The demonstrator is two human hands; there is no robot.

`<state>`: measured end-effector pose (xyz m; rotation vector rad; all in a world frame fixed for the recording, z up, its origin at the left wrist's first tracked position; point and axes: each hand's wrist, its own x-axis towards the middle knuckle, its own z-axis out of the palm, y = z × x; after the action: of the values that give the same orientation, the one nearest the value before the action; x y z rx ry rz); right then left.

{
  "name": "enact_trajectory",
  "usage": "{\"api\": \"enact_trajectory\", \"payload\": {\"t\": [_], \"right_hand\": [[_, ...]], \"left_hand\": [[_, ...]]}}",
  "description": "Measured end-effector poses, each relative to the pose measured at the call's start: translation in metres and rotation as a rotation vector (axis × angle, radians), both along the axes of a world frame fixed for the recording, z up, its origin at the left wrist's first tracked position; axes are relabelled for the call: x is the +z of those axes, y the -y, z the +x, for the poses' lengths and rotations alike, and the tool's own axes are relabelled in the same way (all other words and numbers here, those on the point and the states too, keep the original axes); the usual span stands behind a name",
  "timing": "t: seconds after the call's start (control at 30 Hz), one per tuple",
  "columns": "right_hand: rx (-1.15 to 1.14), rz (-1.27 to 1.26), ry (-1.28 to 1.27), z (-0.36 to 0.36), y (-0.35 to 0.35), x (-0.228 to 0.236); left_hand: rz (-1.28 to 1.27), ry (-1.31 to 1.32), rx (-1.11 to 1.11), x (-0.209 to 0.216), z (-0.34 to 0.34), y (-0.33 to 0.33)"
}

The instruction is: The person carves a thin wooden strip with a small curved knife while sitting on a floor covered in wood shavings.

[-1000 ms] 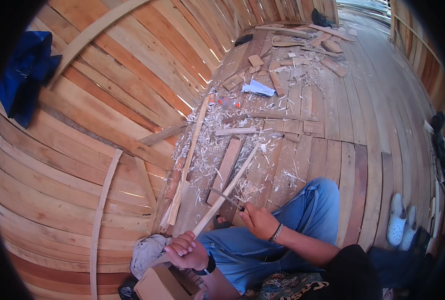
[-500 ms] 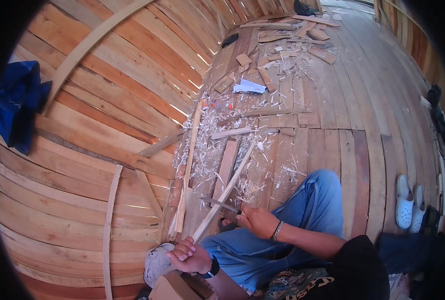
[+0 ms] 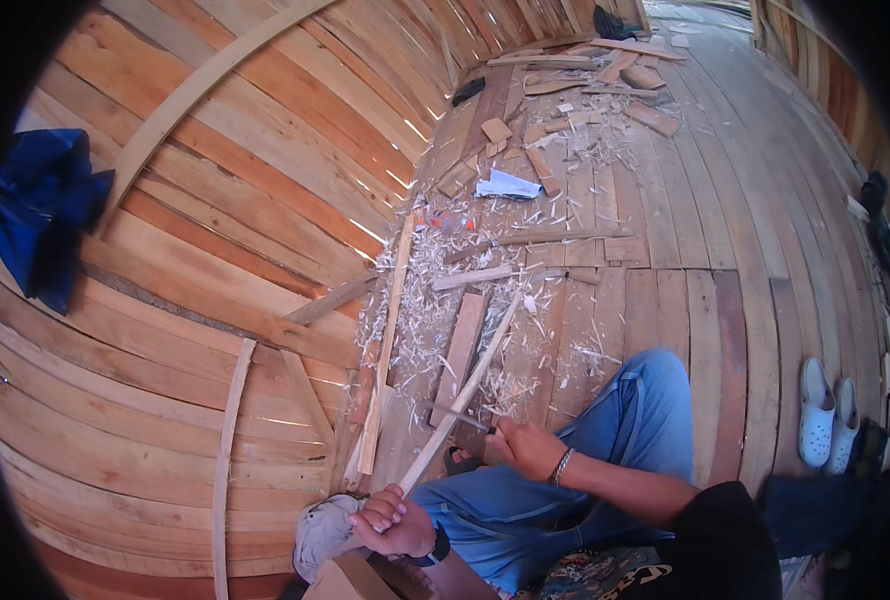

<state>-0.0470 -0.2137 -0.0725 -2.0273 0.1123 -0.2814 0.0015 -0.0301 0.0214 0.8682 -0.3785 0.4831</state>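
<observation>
My left hand (image 3: 395, 522) is closed round the near end of a long, pale wooden strip (image 3: 470, 388). The strip slants away from me, up and to the right, with its far end over the shavings. In my right hand (image 3: 530, 450) is a knife (image 3: 462, 417), gripped by its dark handle. Its blade lies across the strip, around the middle of its length; whether it cuts in cannot be made out. Beneath the strip, a reddish board (image 3: 459, 345) rests on the floor. My bent leg in blue jeans (image 3: 630, 415) is beside my right hand.
Curled wood shavings (image 3: 415, 310) cover the floor ahead, by the plank wall (image 3: 215, 200). A long batten (image 3: 393, 350) lies left of the strip. Farther off are offcuts (image 3: 650, 118) and a white sheet (image 3: 508, 185). Light clogs (image 3: 816, 412) stand at right; a cardboard box (image 3: 350, 580) sits near my left wrist.
The whole view has shifted slightly. The knife blade has moved a little to the right across the strip, along with my right hand. My left hand keeps its hold on the strip.
</observation>
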Motion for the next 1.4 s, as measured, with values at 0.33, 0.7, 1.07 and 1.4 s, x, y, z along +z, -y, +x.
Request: {"api": "enact_trajectory", "payload": {"t": [0.33, 0.7, 1.07, 1.4], "right_hand": [[0.047, -0.034, 0.103, -0.013, -0.005, 0.009], [-0.015, -0.076, -0.125, 0.013, 0.008, -0.013], [0.081, 0.101, 0.078, -0.019, -0.009, 0.029], [-0.027, -0.008, -0.237, -0.003, 0.013, 0.003]], "left_hand": [[0.023, 0.031, -0.012, -0.003, -0.002, -0.002], [-0.038, 0.069, 0.051, 0.001, -0.011, -0.014], [-0.017, 0.152, 0.006, 0.001, -0.011, -0.014], [-0.011, 0.132, -0.013, 0.000, -0.009, 0.001]]}}
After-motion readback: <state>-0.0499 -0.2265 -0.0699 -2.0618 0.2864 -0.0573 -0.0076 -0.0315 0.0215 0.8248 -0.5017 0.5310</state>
